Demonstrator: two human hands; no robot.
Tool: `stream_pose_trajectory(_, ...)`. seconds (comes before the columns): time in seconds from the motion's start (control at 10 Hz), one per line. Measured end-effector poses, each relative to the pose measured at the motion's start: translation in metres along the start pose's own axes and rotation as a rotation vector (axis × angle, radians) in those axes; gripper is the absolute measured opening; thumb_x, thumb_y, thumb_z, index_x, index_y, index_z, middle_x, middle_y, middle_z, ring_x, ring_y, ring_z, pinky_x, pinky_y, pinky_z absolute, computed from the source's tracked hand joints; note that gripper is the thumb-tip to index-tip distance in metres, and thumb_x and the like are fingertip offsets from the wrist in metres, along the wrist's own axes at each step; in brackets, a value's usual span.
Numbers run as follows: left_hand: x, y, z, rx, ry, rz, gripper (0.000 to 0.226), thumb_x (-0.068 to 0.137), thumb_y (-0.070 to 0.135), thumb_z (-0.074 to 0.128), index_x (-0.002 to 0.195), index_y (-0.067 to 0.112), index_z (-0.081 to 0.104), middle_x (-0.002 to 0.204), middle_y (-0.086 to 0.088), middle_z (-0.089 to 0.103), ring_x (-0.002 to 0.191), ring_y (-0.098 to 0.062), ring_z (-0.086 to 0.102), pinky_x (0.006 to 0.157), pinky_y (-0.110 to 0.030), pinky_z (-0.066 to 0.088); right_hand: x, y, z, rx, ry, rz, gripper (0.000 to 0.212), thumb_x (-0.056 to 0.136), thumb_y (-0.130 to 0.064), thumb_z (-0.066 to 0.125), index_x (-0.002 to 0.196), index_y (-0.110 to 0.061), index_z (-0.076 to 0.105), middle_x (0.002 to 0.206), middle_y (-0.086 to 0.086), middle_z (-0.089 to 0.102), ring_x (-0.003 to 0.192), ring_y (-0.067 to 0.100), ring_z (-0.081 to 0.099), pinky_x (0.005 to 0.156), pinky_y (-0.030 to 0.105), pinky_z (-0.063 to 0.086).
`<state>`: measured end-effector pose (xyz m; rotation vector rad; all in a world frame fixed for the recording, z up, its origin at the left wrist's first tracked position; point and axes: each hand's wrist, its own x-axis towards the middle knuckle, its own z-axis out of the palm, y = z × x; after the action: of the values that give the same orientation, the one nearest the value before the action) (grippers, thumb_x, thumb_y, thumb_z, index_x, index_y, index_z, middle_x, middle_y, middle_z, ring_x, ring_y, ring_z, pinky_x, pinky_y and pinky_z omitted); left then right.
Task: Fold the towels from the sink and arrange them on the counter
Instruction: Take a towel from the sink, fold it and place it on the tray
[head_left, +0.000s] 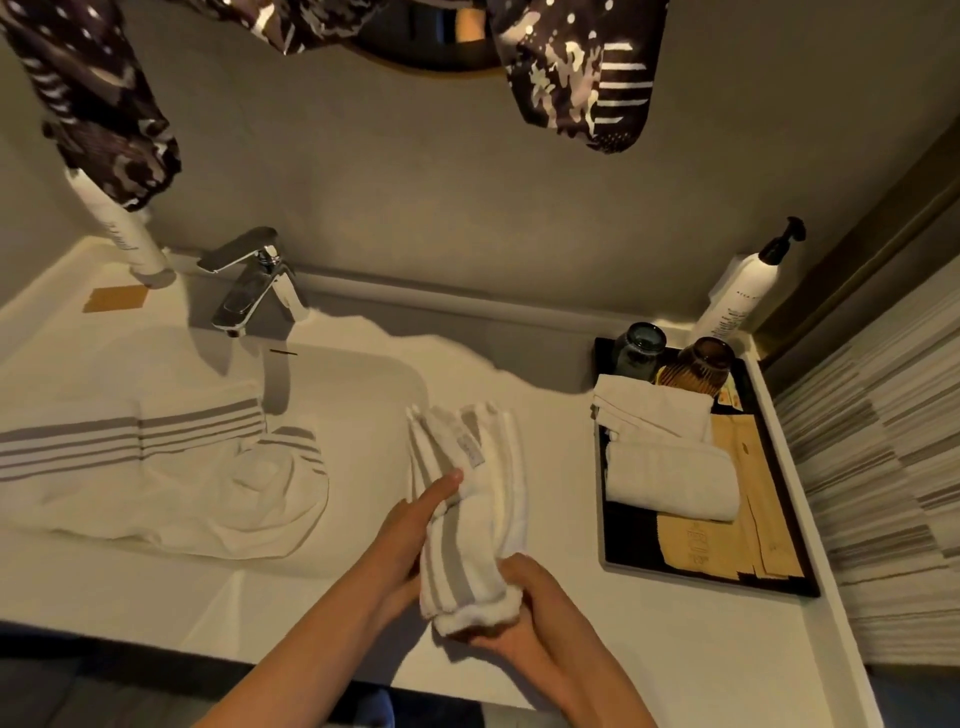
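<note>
While both hands grip it, a white towel with grey stripes (470, 512) is held folded into a long narrow bundle above the white surface (561, 670), between the sink and the tray. Along its left side lies the left hand (410, 540), thumb pressed on the cloth, and the right hand (524, 608) cups the rolled near end from below. Inside the sink (363, 374) lies a second striped towel (171, 467), rumpled, part of it draped over the left rim. Behind the basin stands a chrome tap (254, 283), with a white tube (124, 228) leaning near the wall to its left. On the right, a black tray (623, 545) holds two folded white cloths (665, 452), one partly over the other, some tan paper packets (727, 525), and two dark glasses (670, 358) at its far end. Just behind the tray stands a white pump bottle (748, 286), against the wall.
</note>
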<state>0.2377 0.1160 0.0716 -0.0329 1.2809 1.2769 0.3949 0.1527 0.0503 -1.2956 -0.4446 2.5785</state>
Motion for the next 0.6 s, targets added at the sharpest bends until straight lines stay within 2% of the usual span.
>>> stream_pose_trajectory(0.1,0.008,0.014,-0.019,0.157,0.114,0.037,0.068,0.066,0.041,0.085,0.119,0.006,0.064,0.096,-0.015,0.076,0.090,-0.031,0.074,0.088,-0.043,0.057,0.012,-0.016,0.010,-0.246,-0.067,-0.080,0.057,0.078,-0.043,0.068,0.125,-0.011,0.060,0.112,0.013,0.073,0.104,0.031,0.069,0.095,0.054,0.052)
stream_pose_trajectory(0.2,0.012,0.027,-0.026,0.388,0.038,0.014,0.061,0.074,0.051,0.079,0.121,0.016,0.064,0.099,-0.006,0.077,0.091,-0.023,0.074,0.085,-0.034,0.058,0.027,-0.029,0.028,-0.398,0.020,-0.213,0.066,0.071,-0.042,0.078,0.130,-0.022,0.057,0.118,0.008,0.071,0.109,0.028,0.068,0.099,0.052,0.050)
stream_pose_trajectory(0.3,0.018,0.035,-0.029,0.418,-0.114,0.023,0.059,0.083,0.068,0.058,0.125,0.027,0.063,0.115,0.000,0.073,0.107,-0.018,0.069,0.099,-0.034,0.050,0.049,-0.031,0.043,-0.400,0.112,-0.232,0.075,0.061,-0.038,0.090,0.127,-0.016,0.062,0.110,0.009,0.074,0.100,0.025,0.071,0.093,0.043,0.055)
stream_pose_trajectory(0.4,0.022,0.041,-0.048,0.214,-0.181,-0.051,0.064,0.083,0.067,0.059,0.128,0.022,0.063,0.124,-0.007,0.069,0.118,-0.024,0.064,0.111,-0.044,0.040,0.077,-0.029,0.051,-0.210,0.334,-0.220,0.051,0.072,-0.024,0.087,0.114,-0.006,0.064,0.093,0.014,0.074,0.083,0.029,0.072,0.068,0.036,0.058)
stream_pose_trajectory(0.5,0.024,0.037,-0.070,0.222,-0.218,-0.128,0.054,0.080,0.043,0.074,0.128,0.023,0.060,0.120,-0.009,0.071,0.112,-0.028,0.067,0.100,-0.050,0.049,0.097,-0.028,0.066,-0.156,0.342,-0.253,0.067,0.044,-0.034,0.098,0.097,-0.011,0.064,0.090,0.011,0.071,0.079,0.027,0.070,0.070,0.037,0.057)
stream_pose_trajectory(0.6,0.037,0.070,-0.097,0.331,0.029,0.037,0.064,0.063,0.033,0.082,0.122,0.020,0.058,0.111,-0.007,0.073,0.097,-0.022,0.072,0.081,-0.035,0.056,0.114,-0.031,0.087,-0.116,0.263,-0.361,0.061,0.058,-0.026,0.087,0.115,-0.018,0.067,0.106,0.011,0.075,0.096,0.035,0.071,0.090,0.057,0.053)
